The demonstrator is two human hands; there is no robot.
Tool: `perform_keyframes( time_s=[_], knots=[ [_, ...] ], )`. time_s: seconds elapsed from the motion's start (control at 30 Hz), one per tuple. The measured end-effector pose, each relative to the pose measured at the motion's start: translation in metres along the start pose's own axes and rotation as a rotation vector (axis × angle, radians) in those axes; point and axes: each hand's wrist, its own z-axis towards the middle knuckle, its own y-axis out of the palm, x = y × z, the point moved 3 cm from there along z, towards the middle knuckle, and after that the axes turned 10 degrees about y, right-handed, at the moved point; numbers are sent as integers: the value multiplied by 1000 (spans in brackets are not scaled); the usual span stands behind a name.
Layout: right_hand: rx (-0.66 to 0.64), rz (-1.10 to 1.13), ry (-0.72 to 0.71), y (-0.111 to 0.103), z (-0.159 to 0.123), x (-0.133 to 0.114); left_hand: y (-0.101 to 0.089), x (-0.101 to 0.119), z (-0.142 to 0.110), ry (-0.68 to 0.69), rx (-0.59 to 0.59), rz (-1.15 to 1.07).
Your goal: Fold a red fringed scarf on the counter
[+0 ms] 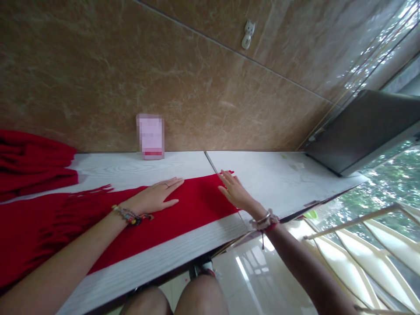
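Observation:
A red fringed scarf [197, 201] lies stretched along the white wood-grain counter [259, 175], its fringe showing near my left forearm. My left hand [154, 195] rests flat on the cloth, fingers pointing right and thumb apart. At the scarf's right end, my right hand [234, 190] touches the cloth with its fingers extended and thumb spread. Neither hand grips anything that I can see. Part of the scarf is hidden under my left arm.
A heap of folded red cloth [36, 166] sits at the far left. A blurred pink box [152, 135] leans by the brown marbled wall [98, 78]. On the right stand a dark panel [357, 131] and a cream railing [361, 245]. A white hook [248, 34] is on the wall.

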Motion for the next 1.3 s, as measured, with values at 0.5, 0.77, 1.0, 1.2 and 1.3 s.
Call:
perform_keyframes(
  time_s=[0.5, 0.77, 1.0, 1.2, 1.3],
  knots=[
    [-45, -58, -267, 34, 20, -74, -5, -12, -17, -267, -99, 61],
    [-12, -85, -263, 39, 36, -41, -41, 1, -51, -432, -211, 148],
    [-20, -99, -268, 43, 45, -14, -63, 17, -111, -779, -244, 155],
    [-1, -107, -269, 51, 49, -7, -44, 25, -140, -924, -252, 8],
    [21, -111, -278, 53, 49, -7, -46, 15, -148, -915, -214, 11]
  ],
)
